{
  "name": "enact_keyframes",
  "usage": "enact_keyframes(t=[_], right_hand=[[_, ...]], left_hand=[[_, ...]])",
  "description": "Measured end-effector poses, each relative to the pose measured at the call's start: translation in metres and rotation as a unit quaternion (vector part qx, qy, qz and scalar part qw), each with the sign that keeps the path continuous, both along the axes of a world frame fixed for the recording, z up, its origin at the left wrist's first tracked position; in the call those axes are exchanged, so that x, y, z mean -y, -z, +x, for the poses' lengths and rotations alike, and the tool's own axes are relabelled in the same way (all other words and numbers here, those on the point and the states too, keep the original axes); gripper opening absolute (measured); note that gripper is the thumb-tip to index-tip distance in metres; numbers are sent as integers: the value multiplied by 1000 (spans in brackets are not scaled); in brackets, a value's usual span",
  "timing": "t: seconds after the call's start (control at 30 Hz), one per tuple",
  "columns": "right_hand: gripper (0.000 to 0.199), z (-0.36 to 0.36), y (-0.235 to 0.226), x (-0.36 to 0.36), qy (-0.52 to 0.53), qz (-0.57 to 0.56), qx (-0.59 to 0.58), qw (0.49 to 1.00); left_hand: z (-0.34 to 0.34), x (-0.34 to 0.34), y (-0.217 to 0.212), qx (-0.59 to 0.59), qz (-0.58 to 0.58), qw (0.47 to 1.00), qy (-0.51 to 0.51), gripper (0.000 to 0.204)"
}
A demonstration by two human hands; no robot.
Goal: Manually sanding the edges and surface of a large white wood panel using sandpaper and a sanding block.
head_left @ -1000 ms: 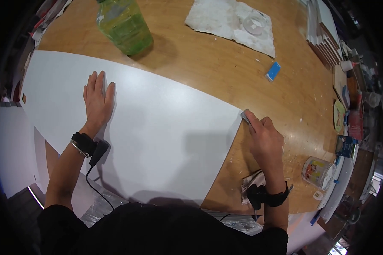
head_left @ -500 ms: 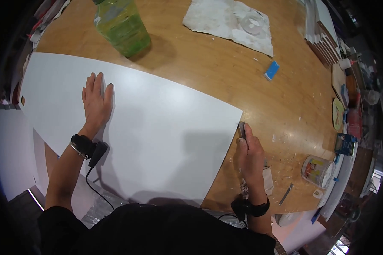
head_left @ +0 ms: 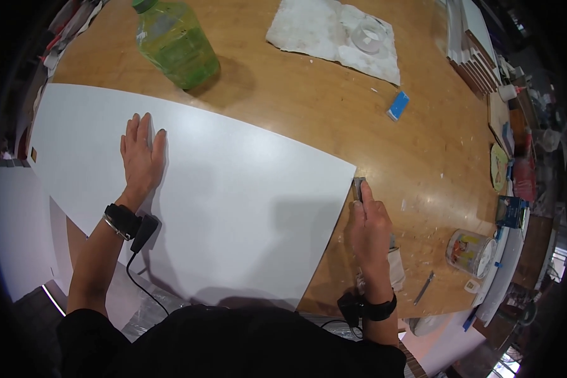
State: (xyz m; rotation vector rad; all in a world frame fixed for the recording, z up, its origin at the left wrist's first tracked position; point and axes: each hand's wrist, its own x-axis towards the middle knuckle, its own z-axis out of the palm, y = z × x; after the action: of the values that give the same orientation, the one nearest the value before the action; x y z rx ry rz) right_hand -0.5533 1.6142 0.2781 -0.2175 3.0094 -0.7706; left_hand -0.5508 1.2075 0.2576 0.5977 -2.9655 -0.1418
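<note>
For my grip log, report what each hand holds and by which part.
The right hand grips a narrow, grey, metallic-looking tool just behind its exposed far end. The left hand holds nothing, lying flat on the large white panel.

White panel point(head_left: 233, 189), flat, grey tool point(head_left: 358, 187) alongside

I have the board point(head_left: 233, 183) lying across the table's point(head_left: 431, 142) near left, the left hand point(head_left: 142, 157) on it. Just beside its right edge I have the right hand point(head_left: 372, 230) around a tool point(head_left: 358, 189). Behind the board is the bottle point(head_left: 179, 53); right of that, a dish point(head_left: 366, 38) on paper point(head_left: 302, 28). The tub point(head_left: 467, 253) sits farther right.
</note>
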Motion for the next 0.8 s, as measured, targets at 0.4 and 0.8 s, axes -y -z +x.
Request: enact_keyframes(t=[0.4,0.8], right_hand=[[32,-27,-39,3,-108,161,40,980],[31,-51,-56,5,-134,163,108,972]], left_hand=[[-1,0,0,-12,0,1000,10,55],[-1,1,1,-10,-11,1000,21,55]])
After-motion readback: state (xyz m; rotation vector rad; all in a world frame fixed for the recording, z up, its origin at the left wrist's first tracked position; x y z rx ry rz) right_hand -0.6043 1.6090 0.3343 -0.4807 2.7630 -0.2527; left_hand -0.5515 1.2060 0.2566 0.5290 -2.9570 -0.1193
